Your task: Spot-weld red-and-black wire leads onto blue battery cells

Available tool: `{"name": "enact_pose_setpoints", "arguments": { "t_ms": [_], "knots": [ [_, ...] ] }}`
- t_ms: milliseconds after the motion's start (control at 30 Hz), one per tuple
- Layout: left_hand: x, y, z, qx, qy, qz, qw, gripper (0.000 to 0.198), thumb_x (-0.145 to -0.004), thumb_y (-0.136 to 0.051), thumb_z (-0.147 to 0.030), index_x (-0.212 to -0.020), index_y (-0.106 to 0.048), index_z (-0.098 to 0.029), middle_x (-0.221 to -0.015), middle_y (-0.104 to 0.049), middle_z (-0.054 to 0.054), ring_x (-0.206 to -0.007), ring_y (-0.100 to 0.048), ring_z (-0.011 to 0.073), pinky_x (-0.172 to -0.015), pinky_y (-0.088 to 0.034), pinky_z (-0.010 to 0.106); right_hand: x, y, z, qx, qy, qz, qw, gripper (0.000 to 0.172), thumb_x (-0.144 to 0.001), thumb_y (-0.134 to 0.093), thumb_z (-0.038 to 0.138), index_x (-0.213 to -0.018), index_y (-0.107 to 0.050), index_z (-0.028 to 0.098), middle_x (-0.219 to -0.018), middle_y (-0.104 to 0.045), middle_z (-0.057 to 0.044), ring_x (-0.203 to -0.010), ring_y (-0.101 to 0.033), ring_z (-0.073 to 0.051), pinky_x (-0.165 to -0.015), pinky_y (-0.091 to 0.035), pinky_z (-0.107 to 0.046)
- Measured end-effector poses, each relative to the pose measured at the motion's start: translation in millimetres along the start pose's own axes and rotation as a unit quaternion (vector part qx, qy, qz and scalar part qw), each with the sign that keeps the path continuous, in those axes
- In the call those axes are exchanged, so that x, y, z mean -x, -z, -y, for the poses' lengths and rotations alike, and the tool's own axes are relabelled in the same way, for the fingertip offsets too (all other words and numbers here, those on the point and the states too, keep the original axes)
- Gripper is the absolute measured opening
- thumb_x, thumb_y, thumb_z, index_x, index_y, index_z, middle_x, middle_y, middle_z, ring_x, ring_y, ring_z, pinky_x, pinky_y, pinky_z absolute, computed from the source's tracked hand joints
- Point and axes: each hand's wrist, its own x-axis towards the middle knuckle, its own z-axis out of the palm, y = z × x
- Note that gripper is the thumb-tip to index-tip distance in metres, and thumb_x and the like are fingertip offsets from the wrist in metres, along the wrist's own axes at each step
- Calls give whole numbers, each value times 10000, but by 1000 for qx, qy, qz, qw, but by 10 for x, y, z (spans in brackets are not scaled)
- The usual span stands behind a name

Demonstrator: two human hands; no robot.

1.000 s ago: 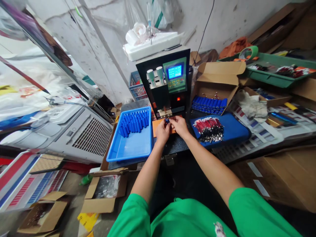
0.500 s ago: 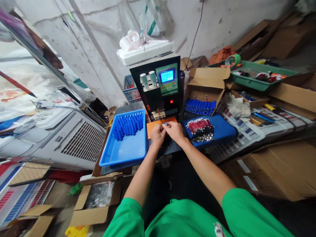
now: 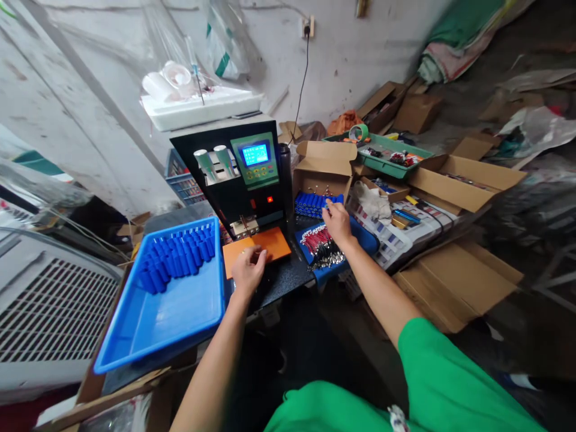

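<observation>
Blue cylindrical cells (image 3: 315, 204) lie stacked in the open cardboard box (image 3: 324, 161); rigid, smooth and likely to roll, they suit a pinch across the barrel. The right hand (image 3: 337, 221) reaches over them, fingers loosely spread, seemingly holding nothing. The left hand (image 3: 247, 270) rests curled on the orange pad (image 3: 270, 241).

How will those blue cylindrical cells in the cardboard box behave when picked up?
The blue cells look rigid and round, so probably apt to roll. Smooth sleeves may be slippery. The right hand reaches them one-handed, suggesting each is light.
</observation>
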Motion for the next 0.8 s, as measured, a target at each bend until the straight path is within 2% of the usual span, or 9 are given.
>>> {"name": "enact_pose_setpoints", "arguments": {
  "t_ms": [133, 233, 333, 500, 633, 733, 800],
  "knots": [
    [-7, 9, -23, -16, 7, -1, 1000, 285, -884, -580, -447, -964, -705, -204, -832, -719, 34, -757, -657, 181, -707, -466, 290, -193, 43, -293, 157, -27, 82, 984, 483, -1006, -377, 243, -1431, -535, 76, -1189, -595, -217, -985, -644, -275, -906, -503, -374],
    [-13, 3, -3, -24, 7, -4, 1000, 292, -884, -576, -452, -972, -705, -206, -847, -724, 40, -768, -664, 190, -710, -469, 294, -273, 3, -319, 226, -35, 133, 964, 500, -999, -317, 182, -1450, -499, 65, -1216, -585, -240, -934, -670, -284, -849, -518, -384],
    [-15, -7, 32, -24, 2, -6, 1000, 289, -885, -579, -454, -979, -704, -211, -863, -730, 40, -780, -670, 195, -718, -475, 298, -345, -40, -263, 253, -48, 143, 956, 505, -969, -293, 117, -1407, -531, 33, -1216, -591, -272, -953, -688, -312, -836, -525, -394],
    [-13, -11, 32, -15, -11, -5, 1000, 282, -880, -578, -443, -969, -704, -207, -882, -731, 38, -772, -668, 186, -718, -481, 299, -449, -36, -213, 261, -86, 140, 951, 463, -944, -369, 106, -1348, -580, 25, -1176, -626, -289, -1023, -687, -351, -868, -518, -415],
    [-11, -17, 3, -10, -13, -5, 1000, 293, -884, -567, -451, -953, -705, -202, -878, -723, 45, -761, -659, 182, -713, -480, 299, -444, 56, -286, 247, -84, 155, 953, 503, -929, -442, 120, -1418, -522, 33, -1167, -651, -276, -1044, -675, -347, -900, -495, -412],
    [-11, -28, -2, -5, -12, -6, 1000, 298, -882, -572, -458, -948, -706, -200, -868, -721, 43, -747, -652, 179, -713, -477, 298, -353, 140, -388, 196, -54, 125, 971, 505, -942, -488, 203, -1433, -532, 90, -1195, -665, -228, -1041, -665, -314, -916, -482, -387],
    [-12, -35, 3, -3, -8, -6, 1000, 300, -879, -575, -460, -948, -707, -199, -848, -720, 38, -731, -647, 177, -703, -473, 295, -262, 173, -475, 140, -42, 93, 985, 428, -951, -489, 251, -1334, -627, 117, -1142, -695, -187, -1014, -663, -276, -908, -479, -351]
  ]
}}
